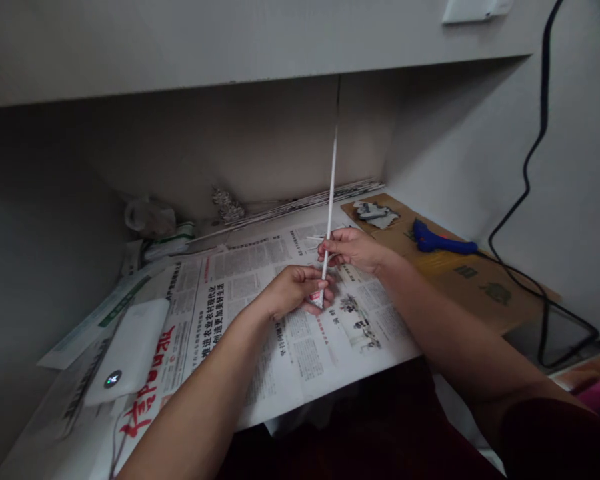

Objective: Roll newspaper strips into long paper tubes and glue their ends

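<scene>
A long, thin white rolled-paper stick [332, 187] stands almost upright between my hands, tilted slightly and darker near its top. Round its lower end my left hand [297, 290] is closed, together with a small folded piece of printed paper [318, 299] with a pink patch. Higher up, the fingers of my right hand [355, 250] pinch the same stick. Another short white strip pokes out to the left by the right fingers; where it joins is hidden. Both hands are just above the newspaper [260, 287] spread over the table.
Several paper sticks [305, 201] lie along the back wall beside a bundled paper piece [227, 205]. A plastic bag [150, 217] sits back left, a white power bank [130, 350] front left. Right, a blue glue gun [447, 240] with black cable [525, 180] rests on cardboard [460, 287]. A shelf overhangs.
</scene>
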`<act>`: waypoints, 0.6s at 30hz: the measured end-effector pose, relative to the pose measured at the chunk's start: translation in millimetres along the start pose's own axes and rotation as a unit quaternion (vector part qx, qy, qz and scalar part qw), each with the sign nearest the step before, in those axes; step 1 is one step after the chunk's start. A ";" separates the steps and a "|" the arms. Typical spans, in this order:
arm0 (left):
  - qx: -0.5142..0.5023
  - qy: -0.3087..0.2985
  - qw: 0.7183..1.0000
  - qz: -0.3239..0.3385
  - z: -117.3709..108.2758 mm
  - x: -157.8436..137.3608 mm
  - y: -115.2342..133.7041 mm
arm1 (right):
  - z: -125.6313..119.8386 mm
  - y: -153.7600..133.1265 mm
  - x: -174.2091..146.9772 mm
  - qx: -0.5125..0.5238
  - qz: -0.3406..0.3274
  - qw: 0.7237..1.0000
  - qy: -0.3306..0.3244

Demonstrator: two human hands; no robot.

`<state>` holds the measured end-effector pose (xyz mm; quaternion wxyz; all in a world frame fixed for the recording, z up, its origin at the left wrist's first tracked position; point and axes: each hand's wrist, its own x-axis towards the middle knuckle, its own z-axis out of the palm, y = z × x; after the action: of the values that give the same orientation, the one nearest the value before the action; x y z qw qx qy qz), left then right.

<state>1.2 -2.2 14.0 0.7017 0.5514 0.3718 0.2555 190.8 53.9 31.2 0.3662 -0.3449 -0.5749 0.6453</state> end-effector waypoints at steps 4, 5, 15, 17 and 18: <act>0.002 0.003 1.000 -0.001 0.6 -0.1 1.3 | -1.2 -0.4 0.7 -0.021 0.002 0.999 -0.036; 0.002 0.006 1.000 -0.002 0.8 0.0 1.5 | -1.2 -0.7 0.8 -0.036 -0.002 0.999 -0.031; 0.008 0.002 1.000 -0.013 -0.5 -1.5 3.8 | 1.6 -1.6 2.6 -0.096 -0.030 0.995 0.028; 0.005 0.014 1.000 -0.015 -0.6 -0.9 3.6 | 1.1 -1.2 2.3 -0.082 -0.025 0.996 0.023; 0.003 0.031 0.999 -0.013 -0.9 -0.2 3.3 | 1.1 -1.0 2.1 -0.077 -0.022 0.997 0.017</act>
<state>0.5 -1.0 17.1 0.6915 0.5406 0.4010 0.2621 188.9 55.2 32.2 0.3627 -0.3698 -0.6240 0.5851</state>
